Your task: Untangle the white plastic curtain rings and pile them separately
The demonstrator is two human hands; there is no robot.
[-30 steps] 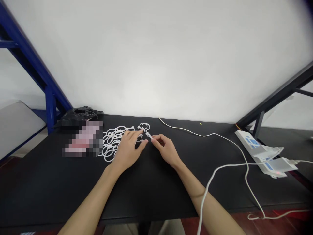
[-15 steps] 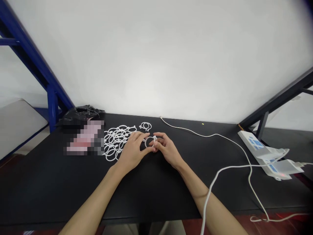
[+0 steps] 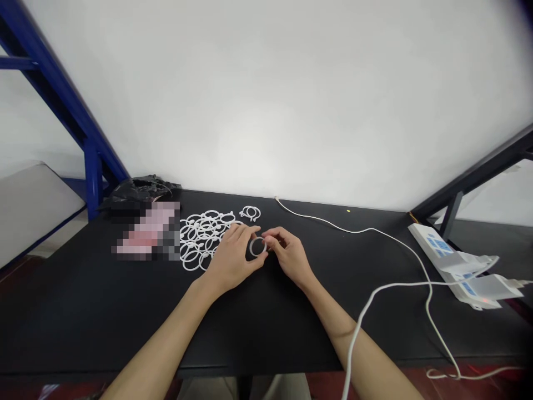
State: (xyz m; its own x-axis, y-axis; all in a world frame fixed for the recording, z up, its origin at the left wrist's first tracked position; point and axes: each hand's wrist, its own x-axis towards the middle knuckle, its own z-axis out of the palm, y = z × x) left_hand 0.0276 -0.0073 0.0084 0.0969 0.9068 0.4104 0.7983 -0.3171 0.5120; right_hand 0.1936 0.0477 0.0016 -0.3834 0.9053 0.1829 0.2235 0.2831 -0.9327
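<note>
Between my hands, above the black table (image 3: 266,322), is a white shower curtain ring (image 3: 252,248). My left hand (image 3: 233,255) has its thumb and forefinger closed around the near and far sides of it. At the ring's right side, the fingertips of my right hand (image 3: 291,256) pinch its edge, partly hiding the ends. A pile of similar white rings (image 3: 191,244) with small knobs lies left of my left hand, which covers some of them. Beyond my hands, a couple more white rings (image 3: 251,212) lie overlapping on the table.
A crumpled black plastic bag (image 3: 141,189) lies at the back left, with a pixelated pink item (image 3: 145,228) in front of it. A white cable (image 3: 325,222) crosses the right side and passes over my right forearm. White power strips (image 3: 453,261) with plugs lie far right.
The ring between my hands has turned slightly, and my right fingers have drawn back to its right edge. The whole view has shifted a little; the pile looks the same.
</note>
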